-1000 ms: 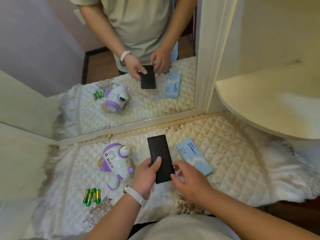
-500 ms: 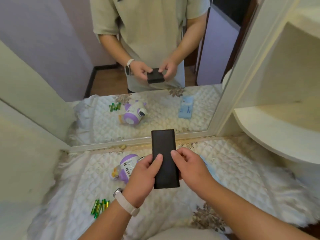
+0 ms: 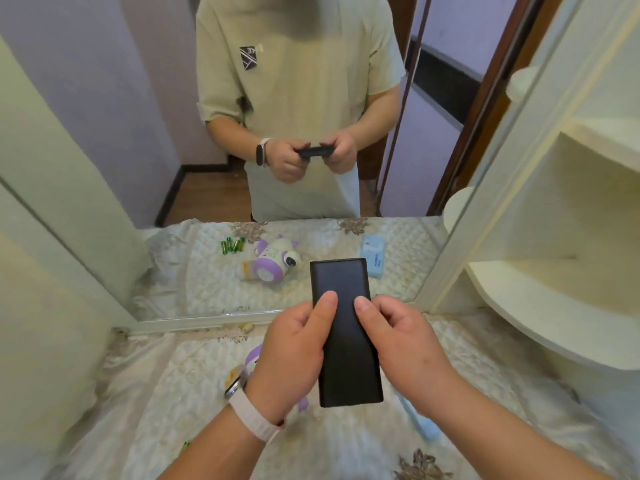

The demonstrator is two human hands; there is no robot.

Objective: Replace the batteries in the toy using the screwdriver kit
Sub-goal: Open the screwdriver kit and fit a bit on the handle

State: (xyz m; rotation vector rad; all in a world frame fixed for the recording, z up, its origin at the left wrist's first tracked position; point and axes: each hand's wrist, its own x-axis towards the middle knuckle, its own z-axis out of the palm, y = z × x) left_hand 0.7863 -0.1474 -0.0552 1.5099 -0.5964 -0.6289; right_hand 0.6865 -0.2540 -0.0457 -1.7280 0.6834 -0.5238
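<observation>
A flat black case, the screwdriver kit (image 3: 346, 327), is held up in the air in front of me, closed. My left hand (image 3: 291, 358) grips its left edge with the thumb on top. My right hand (image 3: 398, 341) grips its right edge, thumb also on top. The white and purple toy (image 3: 254, 358) lies on the quilted cloth below, mostly hidden behind my left hand. Green batteries (image 3: 186, 445) peek out at the lower left beside my forearm.
A mirror (image 3: 194, 188) stands at the back of the table and reflects me, the toy and the batteries. A light blue box (image 3: 420, 424) lies on the quilted cloth (image 3: 173, 393) under my right wrist. Cream curved shelves (image 3: 554, 323) stand at the right.
Both hands have lifted the black case off the cloth and raised it toward me. The view has tilted up, showing more of the mirror.
</observation>
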